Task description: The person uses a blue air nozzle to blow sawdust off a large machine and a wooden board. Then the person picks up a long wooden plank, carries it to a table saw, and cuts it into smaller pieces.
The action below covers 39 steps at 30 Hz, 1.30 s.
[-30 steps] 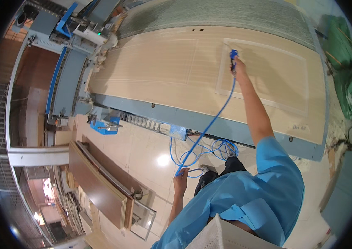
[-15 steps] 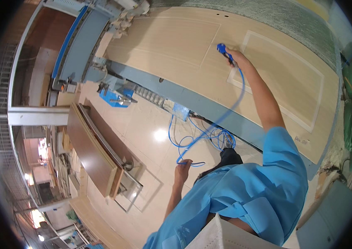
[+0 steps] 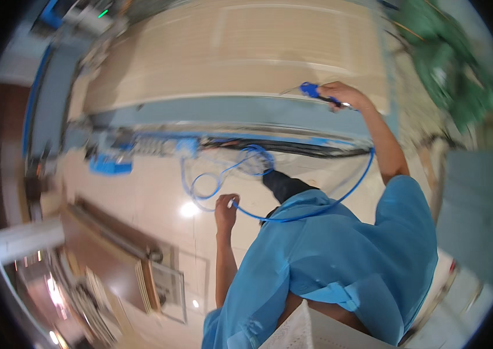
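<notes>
A blue air blow gun (image 3: pixel 309 89) is in my right hand (image 3: pixel 342 94), whose fingers wrap round it. Its thin nozzle points left, over the near edge of a pale wood door panel (image 3: pixel 182 52) with framed rectangles marked on it. From the gun's end a blue air hose (image 3: pixel 367 170) loops down past my shirt to my left hand (image 3: pixel 225 214). My left fingers are closed round the hose, above the tiled floor. The panel lies flat on a long blue-grey machine bed (image 3: pixel 211 111).
More hose coils (image 3: pixel 255 160) lie on the floor by my dark trouser leg. Stacked brown boards (image 3: pixel 104 256) rest on a metal-framed cart at the lower left. A machine gantry (image 3: pixel 54 99) stands at the far left. Green plastic sheeting (image 3: pixel 444 64) hangs at the right.
The view has swung round and is blurred. My right hand with the blow gun has come from the panel's middle back to its near edge. My left hand still grips the hose.
</notes>
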Tool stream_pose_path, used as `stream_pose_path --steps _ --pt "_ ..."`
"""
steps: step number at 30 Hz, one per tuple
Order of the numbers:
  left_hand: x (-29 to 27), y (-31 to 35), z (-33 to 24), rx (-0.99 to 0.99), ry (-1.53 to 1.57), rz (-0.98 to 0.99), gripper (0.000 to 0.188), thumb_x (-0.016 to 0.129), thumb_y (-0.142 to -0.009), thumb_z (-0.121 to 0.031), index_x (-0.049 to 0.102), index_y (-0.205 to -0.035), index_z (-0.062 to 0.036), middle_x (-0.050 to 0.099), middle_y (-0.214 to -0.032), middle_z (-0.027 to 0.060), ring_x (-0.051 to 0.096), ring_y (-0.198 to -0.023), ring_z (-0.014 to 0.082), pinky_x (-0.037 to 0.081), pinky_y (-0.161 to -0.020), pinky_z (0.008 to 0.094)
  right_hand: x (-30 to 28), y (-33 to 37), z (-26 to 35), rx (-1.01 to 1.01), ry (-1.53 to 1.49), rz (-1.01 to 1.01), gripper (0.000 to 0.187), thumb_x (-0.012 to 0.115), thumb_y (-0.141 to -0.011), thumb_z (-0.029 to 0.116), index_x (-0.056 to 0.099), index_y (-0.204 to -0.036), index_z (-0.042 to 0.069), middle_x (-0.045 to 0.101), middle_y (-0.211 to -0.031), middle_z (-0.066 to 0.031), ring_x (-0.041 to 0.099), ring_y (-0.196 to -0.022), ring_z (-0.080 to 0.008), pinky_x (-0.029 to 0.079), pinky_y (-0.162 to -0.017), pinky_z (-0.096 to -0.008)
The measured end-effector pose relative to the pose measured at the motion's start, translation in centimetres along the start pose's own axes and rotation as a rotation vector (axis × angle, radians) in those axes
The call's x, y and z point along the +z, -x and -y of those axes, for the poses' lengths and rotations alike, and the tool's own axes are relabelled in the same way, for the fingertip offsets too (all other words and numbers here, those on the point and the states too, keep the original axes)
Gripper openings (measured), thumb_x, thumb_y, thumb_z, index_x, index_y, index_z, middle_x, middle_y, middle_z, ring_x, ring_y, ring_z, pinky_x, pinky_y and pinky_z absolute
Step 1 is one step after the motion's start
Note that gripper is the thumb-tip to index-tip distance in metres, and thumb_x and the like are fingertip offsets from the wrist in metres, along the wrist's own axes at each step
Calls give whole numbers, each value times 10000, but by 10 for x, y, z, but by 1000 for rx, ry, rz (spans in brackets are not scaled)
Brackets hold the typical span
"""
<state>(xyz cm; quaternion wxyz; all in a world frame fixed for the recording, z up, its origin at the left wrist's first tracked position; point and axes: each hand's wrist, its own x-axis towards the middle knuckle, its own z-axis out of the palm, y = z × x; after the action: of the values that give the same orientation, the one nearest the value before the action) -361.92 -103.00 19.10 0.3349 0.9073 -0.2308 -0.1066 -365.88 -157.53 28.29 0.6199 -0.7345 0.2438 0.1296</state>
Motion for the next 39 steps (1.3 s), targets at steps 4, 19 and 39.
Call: stream_pose_path --steps 4,19,39 --pt "56 44 -30 183 72 57 92 695 -821 -40 681 -907 -71 682 -972 116 630 -976 322 477 -882 418 -28 156 -113 2 96 -105 419 559 -977 490 646 -911 85 494 -562 5 482 -473 -96 378 -431 -271" --pt "127 74 -186 165 161 231 221 590 -981 -214 711 -1031 -36 707 -895 131 692 -838 248 517 -741 326 -106 251 -198 -171 100 -1132 374 581 -995 362 621 -1272 114 590 -700 -90 538 -616 -181 456 -594 -348" --pt "242 -231 -516 548 -28 197 373 605 -914 -188 596 -1261 -53 573 -1297 195 543 -1204 398 450 -1001 471 -430 -121 37 -207 -727 -573 388 567 -995 444 587 -885 72 570 -611 -39 529 -426 -156 366 -349 -293"
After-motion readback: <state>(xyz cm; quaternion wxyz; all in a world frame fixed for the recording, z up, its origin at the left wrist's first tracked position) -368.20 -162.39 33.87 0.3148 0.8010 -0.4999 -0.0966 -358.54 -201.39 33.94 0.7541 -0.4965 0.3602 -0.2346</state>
